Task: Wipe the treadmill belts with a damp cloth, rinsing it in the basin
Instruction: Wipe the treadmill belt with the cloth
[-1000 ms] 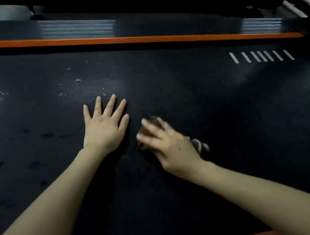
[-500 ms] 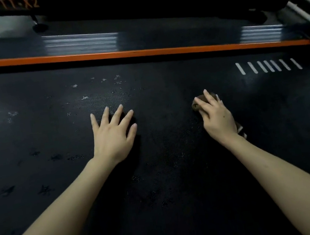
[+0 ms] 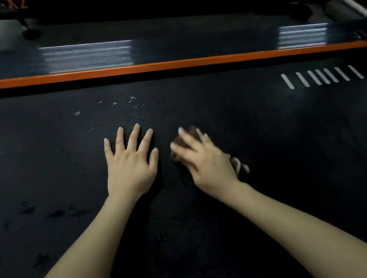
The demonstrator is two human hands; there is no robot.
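Cloth (image 3: 239,165) lies under the right hand (image 3: 204,157), beside the left hand (image 3: 131,166).

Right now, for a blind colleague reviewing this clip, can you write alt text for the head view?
A person's right hand presses a brown cloth onto a black treadmill belt, blurred, while the left hand lies flat beside it, fingers spread. Beyond them runs an orange side rail, with white stripes on the belt at right.
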